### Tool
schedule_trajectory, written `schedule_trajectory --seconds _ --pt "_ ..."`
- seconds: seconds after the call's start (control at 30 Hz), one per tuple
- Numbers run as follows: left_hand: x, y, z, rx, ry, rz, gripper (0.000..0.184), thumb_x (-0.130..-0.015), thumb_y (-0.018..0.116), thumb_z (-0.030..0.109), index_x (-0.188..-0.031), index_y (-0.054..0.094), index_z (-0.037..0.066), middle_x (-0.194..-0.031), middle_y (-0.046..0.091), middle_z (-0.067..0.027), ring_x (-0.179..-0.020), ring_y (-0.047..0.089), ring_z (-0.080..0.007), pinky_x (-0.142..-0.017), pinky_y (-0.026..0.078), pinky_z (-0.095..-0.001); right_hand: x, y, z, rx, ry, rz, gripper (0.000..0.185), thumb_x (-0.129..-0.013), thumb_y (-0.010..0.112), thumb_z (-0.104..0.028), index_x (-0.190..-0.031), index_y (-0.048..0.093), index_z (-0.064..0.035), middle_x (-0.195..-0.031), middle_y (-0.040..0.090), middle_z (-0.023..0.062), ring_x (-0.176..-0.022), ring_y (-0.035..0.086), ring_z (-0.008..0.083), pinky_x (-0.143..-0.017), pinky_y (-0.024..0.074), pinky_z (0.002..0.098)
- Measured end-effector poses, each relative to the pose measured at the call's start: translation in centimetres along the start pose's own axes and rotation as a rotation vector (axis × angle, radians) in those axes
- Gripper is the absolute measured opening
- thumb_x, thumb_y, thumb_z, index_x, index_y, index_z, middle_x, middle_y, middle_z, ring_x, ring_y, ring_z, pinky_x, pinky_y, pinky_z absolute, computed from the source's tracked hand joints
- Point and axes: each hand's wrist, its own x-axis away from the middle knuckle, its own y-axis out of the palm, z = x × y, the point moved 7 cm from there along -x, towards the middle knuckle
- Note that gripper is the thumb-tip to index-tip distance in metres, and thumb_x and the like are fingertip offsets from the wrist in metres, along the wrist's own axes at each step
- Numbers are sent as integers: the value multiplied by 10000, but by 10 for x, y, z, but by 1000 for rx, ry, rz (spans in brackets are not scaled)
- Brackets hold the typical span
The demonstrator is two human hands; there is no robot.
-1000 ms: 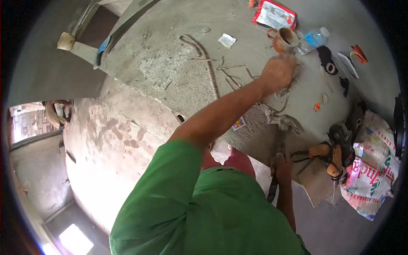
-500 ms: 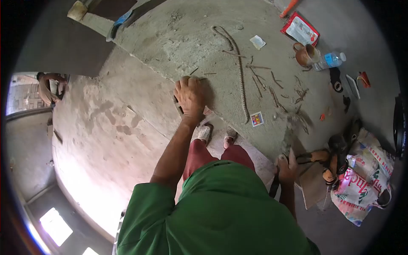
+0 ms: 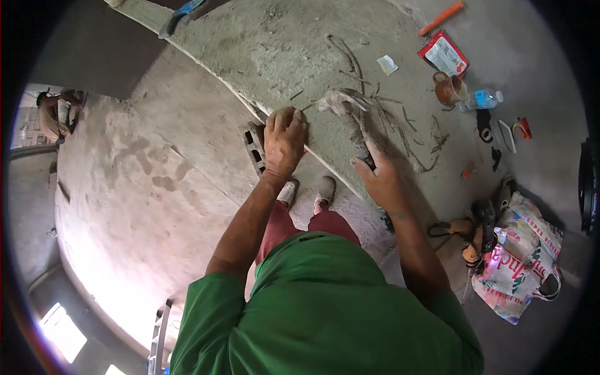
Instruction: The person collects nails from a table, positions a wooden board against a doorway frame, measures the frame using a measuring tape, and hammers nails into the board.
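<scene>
Head view: a hollow block [image 3: 253, 149], then my left fingers [image 3: 279, 120] curled at the surface [image 3: 237, 37] edge, their hold unclear; the hammer [image 3: 351, 122] in my wrapped right fingers [image 3: 376, 153] partly hides a bent rod [image 3: 355, 62]; mug [image 3: 447, 90], bottle [image 3: 480, 100], bag [image 3: 522, 250] lie farther right.

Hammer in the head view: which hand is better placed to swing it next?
Probably the right: the right hand grips the hammer by its handle, with its head over the concrete slab. The left hand is at the slab's edge, apart from the hammer.
</scene>
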Motion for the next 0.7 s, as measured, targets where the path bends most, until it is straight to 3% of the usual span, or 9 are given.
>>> schedule_trajectory --seconds 0.1,0.17,0.5,0.7 --pt "1 0 -1 12 28 13 277 -877 675 147 -1131 668 37 -1205 607 -124 -1116 549 -357 -927 469 -453 -11 4 -9 51 3 -31 542 -907 658 -148 -1388 490 37 -1176 632 315 -1082 642 443 -910 507 413" --pt "2 0 -2 24 51 6 278 -864 690 146 -1126 673 55 -1202 609 -117 -1116 552 -349 -922 475 -447 -14 4 -20 100 -305 69 534 -901 657 -133 -1380 493 37 -1123 642 319 -1028 647 460 -867 519 447" --pt "0 -3 1 53 110 3 281 -829 712 116 -1104 680 73 -1203 615 -108 -1108 548 -346 -919 484 -438 -28 5 -31 170 -254 -64 541 -903 653 -132 -1393 481 18 -1088 636 335 -1002 628 501 -841 516 491" --pt "0 -2 -1 65 115 -1 297 -823 714 110 -1117 683 78 -1200 612 -121 -1108 546 -352 -922 481 -435 -31 4 -47 180 -336 -64 567 -916 646 -153 -1424 450 3 -1079 634 336 -990 624 508 -834 511 509"
